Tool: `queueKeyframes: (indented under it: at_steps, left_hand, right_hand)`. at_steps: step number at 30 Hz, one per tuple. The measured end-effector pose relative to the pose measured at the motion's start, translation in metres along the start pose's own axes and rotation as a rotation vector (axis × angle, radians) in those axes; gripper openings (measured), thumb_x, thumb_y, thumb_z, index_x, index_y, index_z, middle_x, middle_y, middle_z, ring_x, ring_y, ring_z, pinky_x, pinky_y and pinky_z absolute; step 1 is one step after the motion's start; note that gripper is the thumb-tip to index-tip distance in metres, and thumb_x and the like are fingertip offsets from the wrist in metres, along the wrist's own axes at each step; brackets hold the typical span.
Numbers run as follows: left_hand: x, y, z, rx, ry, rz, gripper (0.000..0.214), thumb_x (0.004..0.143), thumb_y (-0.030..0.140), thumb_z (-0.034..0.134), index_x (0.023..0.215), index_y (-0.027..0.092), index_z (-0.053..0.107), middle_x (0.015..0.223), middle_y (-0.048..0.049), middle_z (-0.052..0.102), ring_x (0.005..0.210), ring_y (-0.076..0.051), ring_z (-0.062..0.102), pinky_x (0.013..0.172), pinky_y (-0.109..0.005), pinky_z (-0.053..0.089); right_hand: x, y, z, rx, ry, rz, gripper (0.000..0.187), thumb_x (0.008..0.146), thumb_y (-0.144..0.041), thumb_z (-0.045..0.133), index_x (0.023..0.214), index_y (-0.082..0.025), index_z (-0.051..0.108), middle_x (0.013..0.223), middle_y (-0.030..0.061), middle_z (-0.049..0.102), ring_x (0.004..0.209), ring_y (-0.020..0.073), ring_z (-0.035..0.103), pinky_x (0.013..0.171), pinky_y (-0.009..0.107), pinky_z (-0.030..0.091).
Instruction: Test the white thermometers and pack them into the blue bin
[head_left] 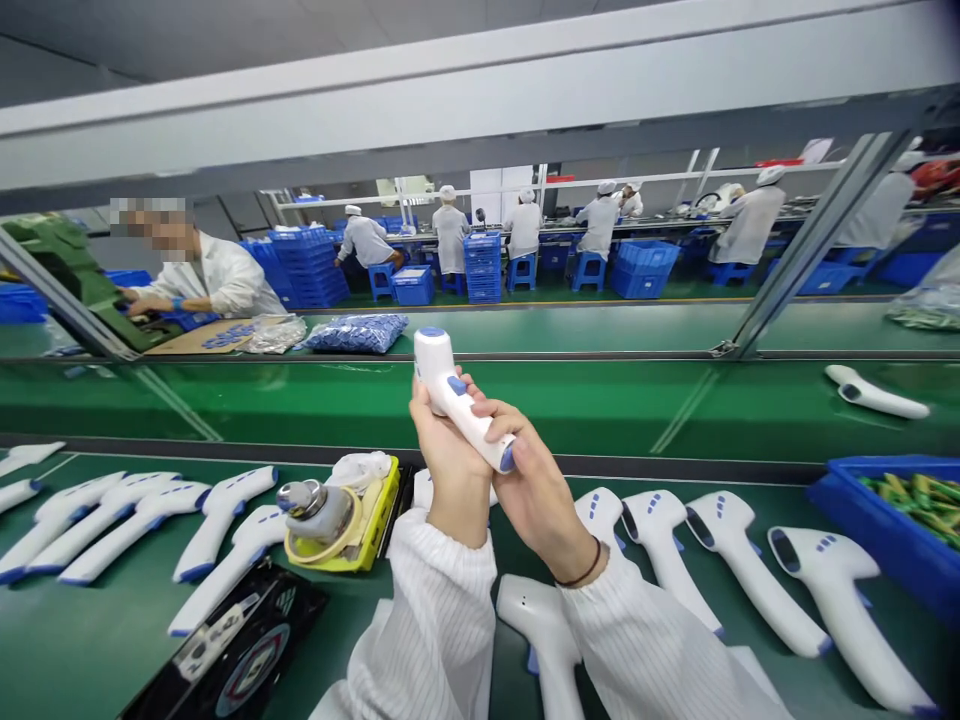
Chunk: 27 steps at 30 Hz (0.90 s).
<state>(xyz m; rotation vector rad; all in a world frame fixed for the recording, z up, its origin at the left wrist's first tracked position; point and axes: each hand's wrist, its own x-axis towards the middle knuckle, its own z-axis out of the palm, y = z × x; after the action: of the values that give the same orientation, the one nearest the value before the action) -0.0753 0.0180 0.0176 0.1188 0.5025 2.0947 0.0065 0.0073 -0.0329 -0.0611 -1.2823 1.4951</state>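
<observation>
A white infrared thermometer (pixel 474 418) with a blue trigger and blue end caps is held up in front of me, tilted, its head at the upper left. My left hand (pixel 451 455) cradles it from below, closed around the body near the trigger. The thumb and fingers of my right hand (pixel 536 490) grip the handle's lower end by the blue cap. Below my right wrist lies another white thermometer (pixel 541 630), partly covered by my sleeve. A further one beneath my hands is mostly hidden.
Several thermometers lie in rows at left (pixel 142 520) and right (pixel 739 560). A yellow tray (pixel 375 530) holds a metal-topped pump bottle; a black device (pixel 240 650) sits nearer. A blue bin (pixel 847 490) stands right. One thermometer (pixel 877 392) rests on the green conveyor (pixel 570 400). Co-workers sit beyond.
</observation>
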Motion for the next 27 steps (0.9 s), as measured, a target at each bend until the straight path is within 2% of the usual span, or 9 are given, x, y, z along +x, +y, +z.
queueKeyframes:
  at_steps: [3, 7, 9, 11, 13, 15, 19, 23, 27]
  left_hand:
    - [-0.002, -0.005, -0.004, 0.009, -0.034, 0.191, 0.031, 0.087, 0.042, 0.051, 0.111, 0.022, 0.054, 0.069, 0.0035, 0.060, 0.054, -0.008, 0.057, 0.056, -0.020, 0.045]
    - [-0.006, -0.010, -0.004, 0.085, -0.107, 0.332, 0.040, 0.086, 0.040, 0.054, 0.124, 0.028, 0.048, 0.078, 0.0031, 0.063, 0.063, -0.011, 0.062, 0.064, -0.022, 0.048]
    - [-0.007, -0.012, -0.004, 0.113, -0.132, 0.355, 0.038, 0.088, 0.035, 0.052, 0.125, 0.028, 0.048, 0.085, 0.0018, 0.066, 0.067, -0.011, 0.064, 0.067, -0.022, 0.050]
    - [-0.006, -0.014, -0.004, 0.160, -0.135, 0.353, 0.035, 0.090, 0.032, 0.049, 0.125, 0.028, 0.048, 0.092, 0.0008, 0.066, 0.069, -0.011, 0.065, 0.070, -0.022, 0.051]
    - [-0.005, -0.015, -0.005, 0.213, -0.125, 0.366, 0.035, 0.090, 0.033, 0.047, 0.125, 0.029, 0.049, 0.098, 0.0004, 0.066, 0.070, -0.011, 0.066, 0.071, -0.023, 0.052]
    - [-0.004, -0.016, -0.006, 0.245, -0.120, 0.383, 0.036, 0.091, 0.034, 0.047, 0.126, 0.030, 0.049, 0.101, 0.0001, 0.066, 0.069, -0.010, 0.066, 0.071, -0.023, 0.052]
    - [-0.001, -0.018, -0.008, 0.246, -0.135, 0.376, 0.036, 0.091, 0.033, 0.047, 0.126, 0.030, 0.050, 0.100, -0.0001, 0.066, 0.069, -0.011, 0.066, 0.070, -0.022, 0.053]
    - [-0.001, -0.020, -0.008, 0.219, -0.132, 0.354, 0.033, 0.090, 0.031, 0.049, 0.122, 0.029, 0.050, 0.096, 0.0006, 0.065, 0.068, -0.011, 0.066, 0.069, -0.023, 0.053]
    - [-0.002, -0.022, -0.006, 0.205, -0.133, 0.336, 0.030, 0.090, 0.029, 0.049, 0.120, 0.027, 0.050, 0.095, 0.0007, 0.065, 0.066, -0.010, 0.065, 0.069, -0.023, 0.052]
  right_hand:
    - [0.004, 0.002, 0.008, 0.345, 0.124, 0.141, 0.004, 0.088, -0.027, 0.062, 0.085, -0.027, 0.059, 0.106, -0.0019, 0.066, 0.128, 0.0194, 0.053, 0.114, 0.038, 0.038]
    - [0.018, -0.011, -0.019, 0.233, 0.090, 0.211, 0.017, 0.083, -0.035, 0.067, 0.088, -0.025, 0.054, 0.106, -0.0002, 0.066, 0.116, 0.0191, 0.058, 0.102, 0.033, 0.046]
    - [0.024, -0.021, -0.044, -0.119, -0.003, 0.309, 0.022, 0.089, -0.046, 0.056, 0.093, -0.024, 0.053, 0.102, 0.0030, 0.065, 0.104, 0.0205, 0.061, 0.092, 0.035, 0.049]
    - [0.024, -0.026, -0.067, -0.714, -0.160, 0.519, 0.029, 0.092, -0.050, 0.047, 0.099, -0.022, 0.054, 0.101, 0.0058, 0.062, 0.097, 0.0220, 0.061, 0.086, 0.036, 0.049]
    - [0.019, -0.022, -0.080, -1.259, -0.291, 0.771, 0.035, 0.087, -0.047, 0.057, 0.107, -0.019, 0.055, 0.107, 0.0111, 0.060, 0.099, 0.0281, 0.061, 0.085, 0.040, 0.048]
    - [0.010, -0.010, -0.080, -1.517, -0.326, 0.941, 0.054, 0.074, -0.043, 0.072, 0.117, -0.014, 0.055, 0.115, 0.0189, 0.057, 0.104, 0.0378, 0.059, 0.085, 0.047, 0.046]
    - [0.001, 0.011, -0.072, -1.536, -0.303, 1.010, 0.067, 0.056, -0.028, 0.084, 0.115, -0.007, 0.060, 0.118, 0.0266, 0.056, 0.108, 0.0455, 0.057, 0.086, 0.049, 0.045]
    - [0.014, -0.003, -0.091, -1.369, -0.290, 0.982, 0.040, 0.068, -0.035, 0.073, 0.100, -0.012, 0.066, 0.101, 0.0157, 0.066, 0.094, 0.0321, 0.064, 0.076, 0.036, 0.048]
    - [0.028, -0.031, -0.113, -1.174, -0.190, 0.885, 0.039, 0.088, -0.045, 0.046, 0.110, -0.016, 0.063, 0.109, 0.0096, 0.067, 0.099, 0.0221, 0.063, 0.073, 0.027, 0.048]
